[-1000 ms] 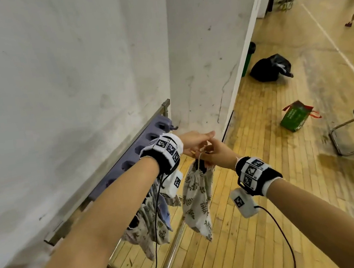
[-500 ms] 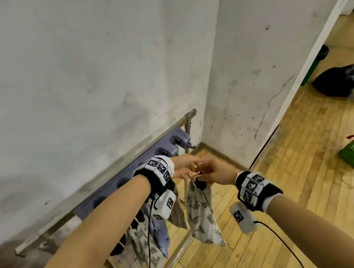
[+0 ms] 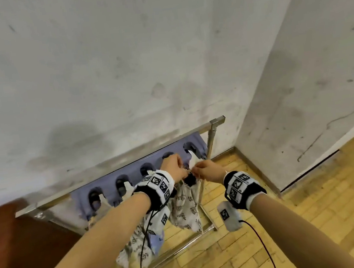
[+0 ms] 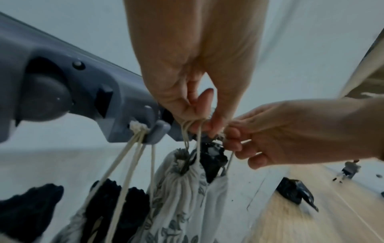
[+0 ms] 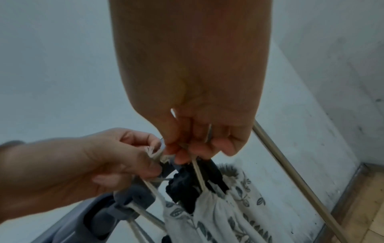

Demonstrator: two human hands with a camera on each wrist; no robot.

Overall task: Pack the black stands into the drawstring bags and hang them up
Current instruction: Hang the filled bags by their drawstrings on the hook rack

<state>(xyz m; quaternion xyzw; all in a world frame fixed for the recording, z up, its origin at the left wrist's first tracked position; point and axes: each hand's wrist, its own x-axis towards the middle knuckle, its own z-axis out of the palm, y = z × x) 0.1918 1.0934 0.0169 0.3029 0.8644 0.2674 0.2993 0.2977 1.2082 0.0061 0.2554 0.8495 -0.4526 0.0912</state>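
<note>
— While I watch from the head view, both hands meet at the hook rack [image 3: 136,176]: my left hand [image 3: 173,167] and right hand [image 3: 207,171] each pinch the cords of a leaf-print drawstring bag [image 3: 186,208] hanging just below them. How far along would you say I am?

— Well along, I judge. Other bags [image 3: 138,241] already hang to the left, so this one is among the last, and its cords are not yet over a hook.

— What does the left wrist view add?

— It shows a neighbouring bag's cords [image 4: 135,141] looped on a hook [image 4: 156,131], and the left fingertips [image 4: 204,125] nipping a bunch of cord just right of it.

— And the right wrist view?

— A black stand [image 5: 187,185] pokes out of the bag's mouth, so it is packed but not drawn fully closed. The right fingers [image 5: 180,156] curl round one cord [image 5: 198,174].
</note>
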